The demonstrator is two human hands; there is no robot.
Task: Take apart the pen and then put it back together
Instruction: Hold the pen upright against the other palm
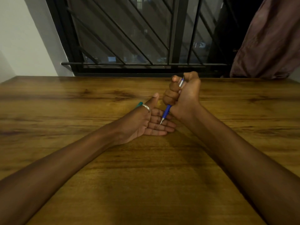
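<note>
Wood-grain tabletop (81, 159) below a barred window (129, 38). Right hand (183, 96) fists the pen (167, 111), fingers (172, 93) curled tight around its barrel. The pen's long axis slants down and toward the person, with the metal tip on or just over the left hand (146, 125), which lies flat, fingers spread (something teal (139, 104) peeks from behind it). Any pull would likely run along that axis.
</note>
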